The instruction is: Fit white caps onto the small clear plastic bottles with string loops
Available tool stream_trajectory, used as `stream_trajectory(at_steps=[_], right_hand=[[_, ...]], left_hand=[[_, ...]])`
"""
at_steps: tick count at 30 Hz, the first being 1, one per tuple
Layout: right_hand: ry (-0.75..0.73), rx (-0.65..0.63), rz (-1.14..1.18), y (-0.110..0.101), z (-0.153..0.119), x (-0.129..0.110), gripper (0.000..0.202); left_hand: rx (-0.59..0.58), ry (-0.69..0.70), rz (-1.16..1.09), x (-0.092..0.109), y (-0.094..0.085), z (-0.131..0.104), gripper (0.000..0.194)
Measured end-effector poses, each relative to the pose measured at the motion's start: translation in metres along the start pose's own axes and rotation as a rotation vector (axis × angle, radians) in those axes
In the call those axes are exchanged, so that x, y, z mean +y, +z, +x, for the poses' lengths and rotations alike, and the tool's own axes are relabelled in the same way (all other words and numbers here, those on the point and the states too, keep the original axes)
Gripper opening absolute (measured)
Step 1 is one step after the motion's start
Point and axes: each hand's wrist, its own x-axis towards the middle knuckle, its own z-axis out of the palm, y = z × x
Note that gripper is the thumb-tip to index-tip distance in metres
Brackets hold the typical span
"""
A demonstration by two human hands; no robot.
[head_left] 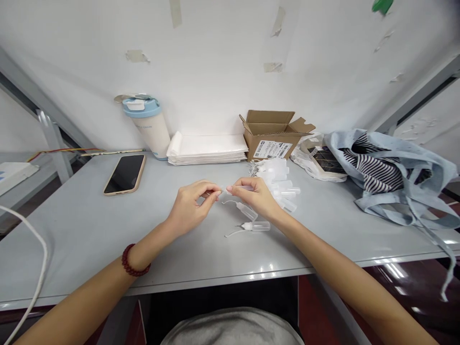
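Observation:
In the head view, my right hand [259, 195] pinches a small translucent squeeze bottle, mostly hidden by the fingers, its white neck pointing left. Facing it, my left hand [192, 206] has thumb and forefinger pressed together at the thin tip end; what exactly they grip is too small to make out. Below the hands lie two similar bottles, an upper needle-tip bottle [246, 211] and a lower needle-tip bottle [258, 226], each with a white strap trailing left. Behind my right hand is a heap of several more translucent bottles [287, 190].
On the grey table [172, 261], a phone [124, 175] and a tumbler [151, 129] stand or lie at left. A stack of white packets [208, 149] and an open cardboard box [273, 139] line the back. A plastic bag [305, 163] and blue cloth bag [388, 167] lie right.

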Motion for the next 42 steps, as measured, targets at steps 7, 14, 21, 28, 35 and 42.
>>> stream_trajectory(at_steps=[7, 14, 21, 28, 35, 42], right_hand=[[-0.082, 0.007, -0.122, -0.003, 0.001, -0.005, 0.039], [-0.161, 0.042, -0.261, 0.0, -0.001, -0.005, 0.037], [-0.213, 0.042, -0.352, 0.003, -0.003, -0.001, 0.035], [-0.206, 0.033, -0.378, 0.007, -0.005, 0.001, 0.034], [-0.219, 0.026, -0.388, 0.007, -0.006, 0.002, 0.033], [-0.219, -0.023, -0.466, 0.007, 0.001, 0.008, 0.03]], left_hand=[[-0.036, -0.357, -0.395, -0.006, -0.01, 0.014, 0.02], [-0.205, -0.398, -0.405, -0.006, -0.018, 0.016, 0.029], [-0.211, -0.366, -0.314, -0.003, -0.015, 0.016, 0.03], [-0.186, -0.344, -0.275, 0.002, -0.012, 0.012, 0.028], [-0.17, -0.334, -0.238, 0.007, -0.009, 0.01, 0.029], [-0.227, -0.401, -0.22, -0.006, -0.01, 0.014, 0.027]])
